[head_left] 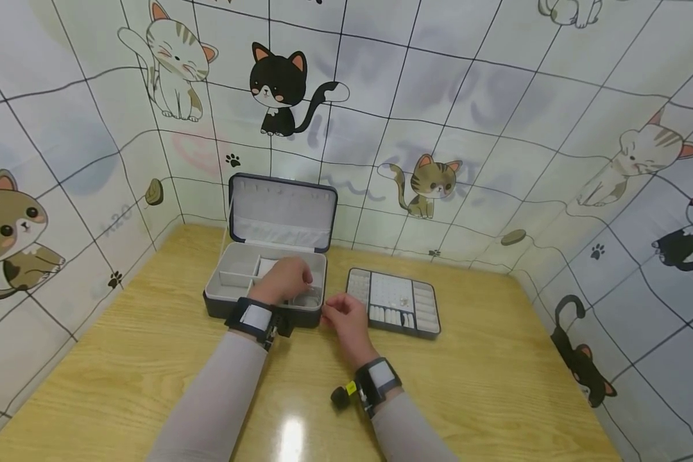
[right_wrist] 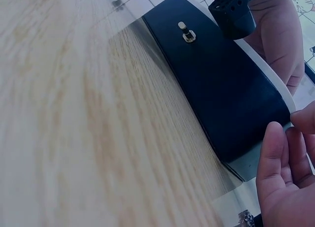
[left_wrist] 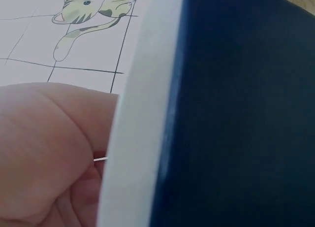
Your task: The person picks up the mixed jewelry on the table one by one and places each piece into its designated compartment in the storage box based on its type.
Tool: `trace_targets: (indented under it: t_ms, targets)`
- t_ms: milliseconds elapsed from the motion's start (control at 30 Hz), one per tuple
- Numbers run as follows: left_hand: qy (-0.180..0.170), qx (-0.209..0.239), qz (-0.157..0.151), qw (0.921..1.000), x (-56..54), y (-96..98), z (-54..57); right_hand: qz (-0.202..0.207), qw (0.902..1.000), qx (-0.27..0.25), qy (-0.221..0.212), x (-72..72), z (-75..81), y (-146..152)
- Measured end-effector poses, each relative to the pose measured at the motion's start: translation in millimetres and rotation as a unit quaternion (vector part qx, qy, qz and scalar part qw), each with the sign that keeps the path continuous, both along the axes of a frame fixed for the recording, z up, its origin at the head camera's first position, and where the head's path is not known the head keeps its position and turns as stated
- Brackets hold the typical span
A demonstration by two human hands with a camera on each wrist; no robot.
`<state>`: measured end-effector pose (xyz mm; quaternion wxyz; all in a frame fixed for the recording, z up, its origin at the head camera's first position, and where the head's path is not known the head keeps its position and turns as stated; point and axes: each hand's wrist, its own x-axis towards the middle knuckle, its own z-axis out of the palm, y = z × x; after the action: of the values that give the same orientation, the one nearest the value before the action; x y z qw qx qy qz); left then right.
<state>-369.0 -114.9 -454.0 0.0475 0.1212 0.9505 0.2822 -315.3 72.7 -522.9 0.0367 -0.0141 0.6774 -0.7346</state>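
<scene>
A dark blue jewelry box [head_left: 222, 307] stands with its lid [head_left: 283, 208] raised, showing pale divided compartments. My left hand [head_left: 283, 280] reaches down into it, palm over the dividers. In the left wrist view the box's pale rim [left_wrist: 138, 113] covers the fingertips of the curled left hand [left_wrist: 44, 153]. At the box's front right corner is my right hand [head_left: 348, 324], thumb and forefinger tips close together. The right wrist view has the right hand's [right_wrist: 288, 178] half-bent fingers right at the box corner. I cannot tell whether either hand pinches something small.
Just right of the box lies a pale jewelry tray [head_left: 391, 292] with a dark edge, ring rolls and small compartments. A gold clasp post [right_wrist: 186, 32] sticks out of the box's front. Wood-grain tabletop [head_left: 496, 372] surrounds both; a cat-printed curtain [head_left: 358, 115] encloses the back and sides.
</scene>
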Motion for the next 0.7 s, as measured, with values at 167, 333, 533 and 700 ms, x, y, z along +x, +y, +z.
trace_targets:
  t_ms: [167, 333, 533, 700]
  targets:
    - [0.009, -0.019, -0.006, 0.9998, -3.0, 1.7, -1.6, 0.004, 0.9999, 0.004, 0.010, 0.5, 1.1, -0.4]
    - [0.011, -0.023, -0.015, 0.9996, -3.2, 2.6, -2.0, 0.002, 0.9998, 0.009, 0.016, 0.5, 0.4, -0.9]
    - [0.010, -0.016, -0.020, 0.9996, -2.2, 2.8, 0.0, -0.005, 0.9997, 0.006, 0.021, 0.2, -0.4, -1.7]
    - [0.007, -0.012, -0.020, 0.9997, -1.5, 3.3, -0.2, -0.001, 0.9996, 0.007, 0.027, 1.2, -0.8, -2.0]
